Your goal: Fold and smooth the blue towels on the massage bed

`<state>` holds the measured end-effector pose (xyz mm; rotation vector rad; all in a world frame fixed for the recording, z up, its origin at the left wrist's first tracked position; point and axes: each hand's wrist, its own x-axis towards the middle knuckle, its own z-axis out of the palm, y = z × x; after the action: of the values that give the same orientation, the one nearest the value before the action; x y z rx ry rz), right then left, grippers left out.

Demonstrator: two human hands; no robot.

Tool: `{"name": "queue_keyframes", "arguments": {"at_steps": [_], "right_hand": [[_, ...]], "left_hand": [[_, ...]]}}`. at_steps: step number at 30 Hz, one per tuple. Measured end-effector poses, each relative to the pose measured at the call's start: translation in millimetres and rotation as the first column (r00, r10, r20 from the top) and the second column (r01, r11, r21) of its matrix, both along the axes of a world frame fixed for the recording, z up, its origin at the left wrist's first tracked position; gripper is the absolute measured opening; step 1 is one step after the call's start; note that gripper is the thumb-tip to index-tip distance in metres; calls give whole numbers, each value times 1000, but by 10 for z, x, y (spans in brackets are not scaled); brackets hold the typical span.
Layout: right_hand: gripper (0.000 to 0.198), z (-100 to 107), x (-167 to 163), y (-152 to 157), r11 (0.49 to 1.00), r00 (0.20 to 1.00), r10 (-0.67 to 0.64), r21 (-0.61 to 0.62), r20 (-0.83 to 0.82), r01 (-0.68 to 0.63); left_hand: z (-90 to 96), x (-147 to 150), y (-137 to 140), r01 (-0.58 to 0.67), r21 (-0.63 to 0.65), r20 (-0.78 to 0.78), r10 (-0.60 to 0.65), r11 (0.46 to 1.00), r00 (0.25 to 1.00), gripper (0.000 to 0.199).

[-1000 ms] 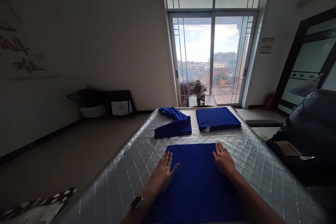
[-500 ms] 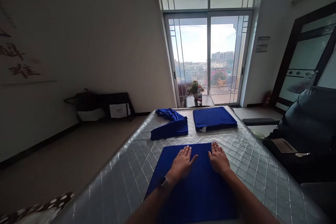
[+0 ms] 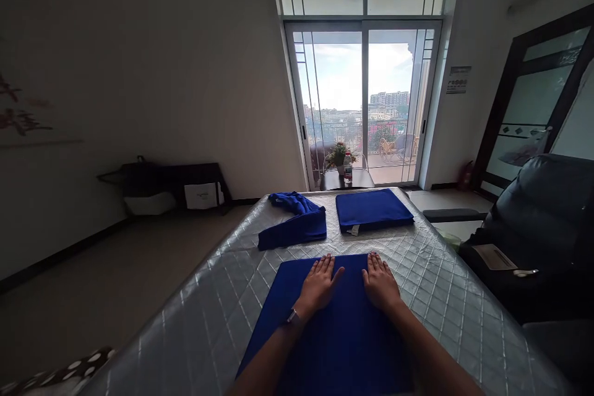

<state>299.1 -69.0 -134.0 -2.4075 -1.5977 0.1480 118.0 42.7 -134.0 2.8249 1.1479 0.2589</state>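
Cloth, deep blue and flattened into a broad rectangle, lies toward the near edge of the counter, whose surface is silver and quilted. The left hand rests palm down on it, fingertips at its far edge, with the thumb angled toward the right hand, which lies flat by the cloth's far right corner. Each grip is unclosed, fingers extended, pressing on the fabric rather than clasping it. A watch sits on the left wrist.

Near the counter's far left corner lies a loosely bent blue garment. Near the far right corner is a neat blue bundle, a pale tag showing at its near side. Beyond the far edge stand a potted plant and a red-capped bottle. A black armchair stands past the right edge.
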Motion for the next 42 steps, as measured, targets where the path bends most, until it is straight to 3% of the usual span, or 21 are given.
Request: {"name": "queue_keyframes", "arguments": {"at_steps": [5, 8, 20, 32, 37, 42], "right_hand": [[66, -6, -1, 5, 1000, 1000, -6, -5, 15, 6], [67, -8, 5, 4, 1000, 1000, -6, -8, 21, 7], [68, 20, 21, 0, 999, 998, -5, -53, 57, 8], [67, 25, 20, 5, 999, 997, -9, -43, 74, 13], [66, 48, 15, 14, 999, 993, 42, -17, 106, -41], [67, 58, 31, 4, 999, 999, 21, -40, 27, -20]], "left_hand": [[-104, -698, 424, -176, 23, -13, 177, 984, 984, 72], [-166, -905, 516, -212, 31, 28, 211, 977, 977, 70], [-154, -936, 510, -235, -13, 43, 236, 972, 971, 84], [-262, -1108, 613, -273, 10, 101, 270, 962, 957, 88], [-229, -1094, 588, -274, -2, 78, 273, 962, 959, 90], [-215, -1099, 574, -257, 4, 16, 257, 966, 966, 93]]}}
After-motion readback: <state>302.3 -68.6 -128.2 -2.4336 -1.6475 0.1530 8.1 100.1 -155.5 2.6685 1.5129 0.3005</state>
